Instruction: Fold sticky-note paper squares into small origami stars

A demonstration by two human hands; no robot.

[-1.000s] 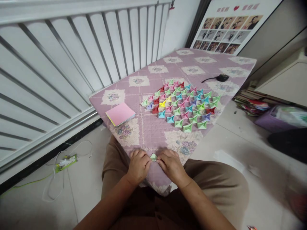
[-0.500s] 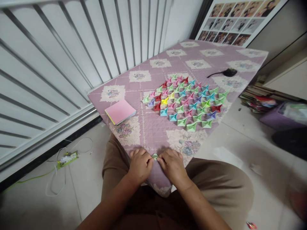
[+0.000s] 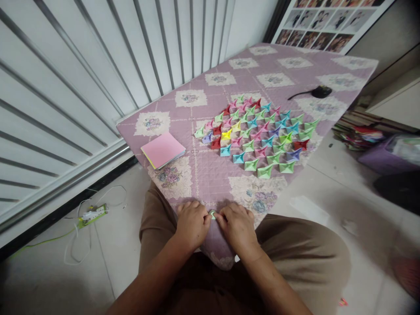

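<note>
Between my two hands, near the close corner of the table, is a small folded piece of light green paper [image 3: 212,214]. My left hand [image 3: 193,224] grips its left side with curled fingers. On the other side, my right hand [image 3: 236,224] pinches it with thumb and fingers. Much of the paper is hidden by the fingertips. Beyond the hands stand rows of folded paper boats [image 3: 251,164] in green, pink, blue, red, yellow and purple. A stack of square paper [image 3: 163,150], pink on top, lies to the left.
A purple floral cloth [image 3: 210,183] covers the table. A black object with a cable [image 3: 320,91] lies at the far right. White slatted panels [image 3: 98,65] border the left side. On the floor are a green-white power strip [image 3: 93,214] and a purple bin [image 3: 380,151].
Both hands stay in about the same place, still on the green paper, with less of it showing between the fingers. The camera view has shifted slightly.
</note>
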